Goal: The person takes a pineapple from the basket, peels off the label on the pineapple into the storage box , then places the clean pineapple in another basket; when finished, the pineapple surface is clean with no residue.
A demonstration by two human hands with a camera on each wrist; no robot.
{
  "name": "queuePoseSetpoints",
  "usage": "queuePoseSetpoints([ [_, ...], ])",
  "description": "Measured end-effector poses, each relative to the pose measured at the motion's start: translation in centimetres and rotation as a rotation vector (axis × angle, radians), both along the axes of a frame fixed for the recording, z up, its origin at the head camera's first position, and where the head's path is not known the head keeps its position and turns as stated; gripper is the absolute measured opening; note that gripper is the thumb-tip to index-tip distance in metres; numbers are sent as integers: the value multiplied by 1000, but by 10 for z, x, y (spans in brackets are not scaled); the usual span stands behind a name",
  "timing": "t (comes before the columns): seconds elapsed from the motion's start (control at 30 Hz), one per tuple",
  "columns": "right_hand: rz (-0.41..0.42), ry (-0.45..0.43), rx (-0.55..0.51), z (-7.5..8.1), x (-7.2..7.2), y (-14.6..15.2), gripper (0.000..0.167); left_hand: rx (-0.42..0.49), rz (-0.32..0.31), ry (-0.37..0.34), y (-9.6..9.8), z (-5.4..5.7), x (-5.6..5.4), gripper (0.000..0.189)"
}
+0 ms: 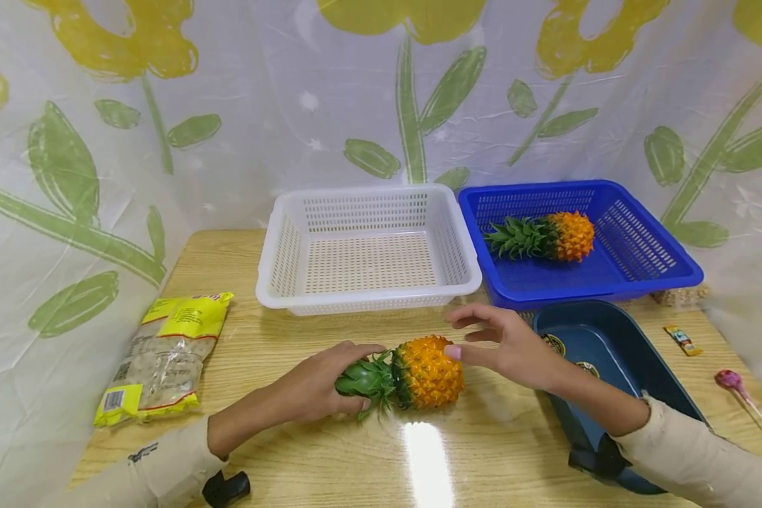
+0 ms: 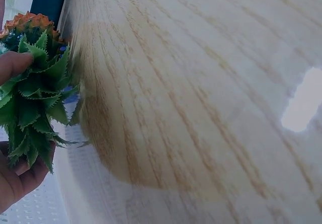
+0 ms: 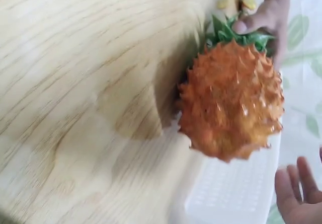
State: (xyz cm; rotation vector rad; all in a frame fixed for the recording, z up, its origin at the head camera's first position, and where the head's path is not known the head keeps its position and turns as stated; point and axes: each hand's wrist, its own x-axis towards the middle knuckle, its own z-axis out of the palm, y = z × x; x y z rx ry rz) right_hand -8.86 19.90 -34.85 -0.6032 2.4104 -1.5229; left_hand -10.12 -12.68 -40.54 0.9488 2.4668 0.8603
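Observation:
An orange pineapple (image 1: 428,374) with a green leafy crown lies sideways at the middle of the wooden table. My left hand (image 1: 324,381) grips its crown, and in the left wrist view the thumb and fingers sit on either side of the leaves (image 2: 37,95). Beside the fruit's base is my right hand (image 1: 511,349), fingers spread and loosely bent, the thumb in front of the fruit in the head view. The right wrist view shows the spiky pineapple body (image 3: 231,103) apart from the right fingers (image 3: 299,189). A second pineapple (image 1: 571,235) lies in the blue basket (image 1: 648,282).
A white basket (image 1: 368,300) stands at the back centre. Under my right forearm is a dark teal bin (image 1: 616,339) holding small round items. A yellow snack bag (image 1: 165,360) lies left. A wrapped candy (image 1: 682,340) and a lollipop (image 1: 730,381) lie right.

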Motion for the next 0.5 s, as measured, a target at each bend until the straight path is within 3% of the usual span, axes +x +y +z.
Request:
queuePoseSetpoints([
  [0.3, 82, -56, 44, -9, -8, -27, 64, -4, 9, -11, -1, 1, -1, 76],
  [0.5, 82, -61, 132, -15, -8, -38, 73, -1, 10, -3, -1, 1, -2, 76],
])
